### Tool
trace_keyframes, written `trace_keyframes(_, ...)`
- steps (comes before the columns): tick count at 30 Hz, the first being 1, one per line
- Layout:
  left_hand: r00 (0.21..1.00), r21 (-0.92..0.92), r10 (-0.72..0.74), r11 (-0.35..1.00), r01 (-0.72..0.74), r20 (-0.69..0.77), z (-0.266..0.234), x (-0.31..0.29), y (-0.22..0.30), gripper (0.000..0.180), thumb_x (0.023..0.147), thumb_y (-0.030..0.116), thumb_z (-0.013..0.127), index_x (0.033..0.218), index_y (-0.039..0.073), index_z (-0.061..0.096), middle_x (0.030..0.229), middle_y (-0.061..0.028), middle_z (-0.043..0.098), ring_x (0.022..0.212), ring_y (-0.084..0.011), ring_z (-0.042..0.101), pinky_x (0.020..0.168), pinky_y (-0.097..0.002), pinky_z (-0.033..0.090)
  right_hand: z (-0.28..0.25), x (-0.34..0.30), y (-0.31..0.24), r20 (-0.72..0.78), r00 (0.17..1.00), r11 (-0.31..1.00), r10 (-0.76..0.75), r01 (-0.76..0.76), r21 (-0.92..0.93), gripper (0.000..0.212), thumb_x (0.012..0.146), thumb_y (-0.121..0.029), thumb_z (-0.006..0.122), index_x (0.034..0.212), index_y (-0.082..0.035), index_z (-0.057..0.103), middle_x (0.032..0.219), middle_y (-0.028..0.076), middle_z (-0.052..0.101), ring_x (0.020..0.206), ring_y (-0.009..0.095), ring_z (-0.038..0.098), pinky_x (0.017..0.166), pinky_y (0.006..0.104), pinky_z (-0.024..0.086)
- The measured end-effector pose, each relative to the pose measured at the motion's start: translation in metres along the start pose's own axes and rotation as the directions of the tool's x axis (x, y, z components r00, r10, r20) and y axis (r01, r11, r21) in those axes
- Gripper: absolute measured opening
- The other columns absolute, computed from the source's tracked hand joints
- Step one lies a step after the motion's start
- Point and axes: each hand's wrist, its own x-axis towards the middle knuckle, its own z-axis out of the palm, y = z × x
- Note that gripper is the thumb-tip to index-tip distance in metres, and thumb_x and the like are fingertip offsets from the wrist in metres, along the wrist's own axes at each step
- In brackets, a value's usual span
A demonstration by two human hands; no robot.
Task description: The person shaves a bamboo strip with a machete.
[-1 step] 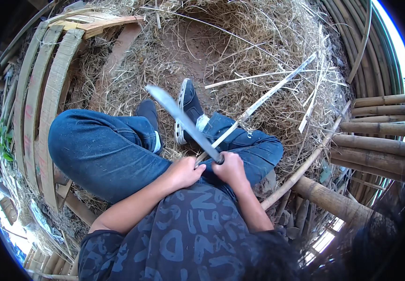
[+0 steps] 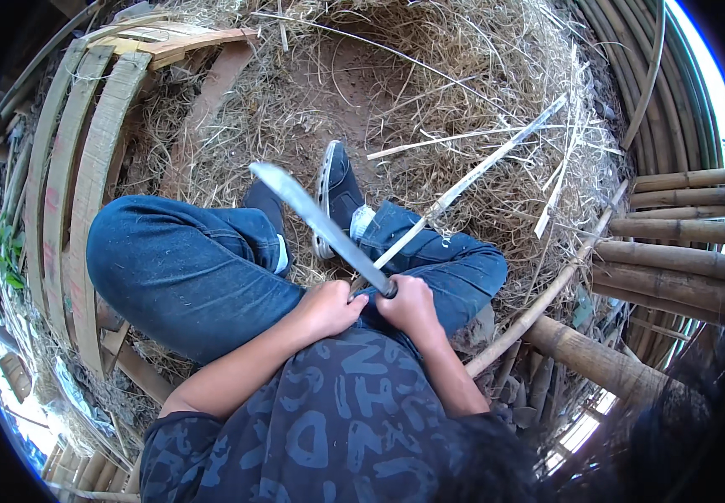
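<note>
Close to my lap, my right hand is wrapped round the dark handle of a machete. Its long grey blade points up and to the left, over my crossed legs and toward my dark shoes. My left hand is closed on the near end of a split bamboo strip. The strip passes under the blade, across my right leg, and stretches away to the far right, pale with a knot partway along. Where blade and strip cross, just ahead of my hands, I cannot tell if they touch.
Shavings and dry straw cover the ground. Loose thin strips lie ahead on the right. A slatted wooden frame stands at the left. Bamboo poles lie at the right, with one thick pole near my right elbow.
The machete has shifted slightly left and its tip has dropped a little nearer to me. My right hand has moved a touch left. My left hand and the strip look almost unmoved.
</note>
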Motion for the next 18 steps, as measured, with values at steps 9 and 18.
trace_keyframes(9,0.998,0.0,0.058,0.998,-0.058,-0.029,-0.007,-0.006,0.007,0.039,0.088,0.031,0.059,0.1,-0.005,0.064,0.085,-0.0298,0.065,0.083,-0.0442,0.064,0.076,-0.0473,0.051,-0.012,-0.011,-0.016,0.018,0.999,0.998,0.031,-0.032,0.059,0.028,0.071,-0.024,0.069,0.085,-0.001,0.072,0.075,0.022,0.067,0.078,0.04,0.066,0.073,0.0456,0.053)
trace_keyframes(18,0.993,0.03,0.115,0.993,-0.115,-0.001,-0.001,-0.002,-0.003,0.034,0.091,0.024,0.053,0.097,-0.008,0.062,0.085,-0.0317,0.063,0.084,-0.0456,0.063,0.077,-0.0492,0.05,-0.009,-0.004,-0.011,0.068,0.995,0.998,0.068,-0.067,-0.008,0.03,0.071,-0.03,0.069,0.078,-0.001,0.07,0.078,0.024,0.067,0.08,0.042,0.065,0.076,0.0485,0.053)
